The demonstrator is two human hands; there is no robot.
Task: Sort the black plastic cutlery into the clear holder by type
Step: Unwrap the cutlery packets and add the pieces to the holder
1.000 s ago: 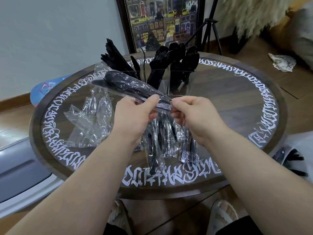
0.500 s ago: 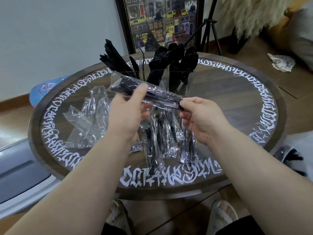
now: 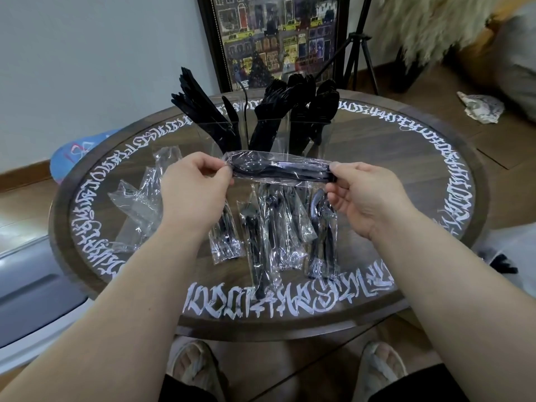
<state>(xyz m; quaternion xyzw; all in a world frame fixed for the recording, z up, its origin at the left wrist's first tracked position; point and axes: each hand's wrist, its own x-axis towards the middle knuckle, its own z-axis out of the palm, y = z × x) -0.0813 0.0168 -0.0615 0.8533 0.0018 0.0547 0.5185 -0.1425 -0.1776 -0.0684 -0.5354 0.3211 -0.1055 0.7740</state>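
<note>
A clear plastic packet of black cutlery (image 3: 278, 169) is held level above the round table (image 3: 420, 158). My left hand (image 3: 194, 190) pinches its left end and my right hand (image 3: 365, 195) pinches its right end. Behind it stands the clear holder (image 3: 275, 134) with three compartments full of black cutlery: knives on the left, forks in the middle, spoons on the right. Several more wrapped cutlery packets (image 3: 278, 230) lie on the table under my hands.
Empty clear wrappers (image 3: 139, 204) lie crumpled at the table's left. A framed picture (image 3: 275, 36) and a tripod (image 3: 359, 47) stand behind the table. A white bag with black cutlery (image 3: 504, 256) sits at the right edge. My feet in sandals show below the table.
The packet has turned from a slant to level. My left hand slid from the packet's middle to its left end, and my right hand moved right with the other end.
</note>
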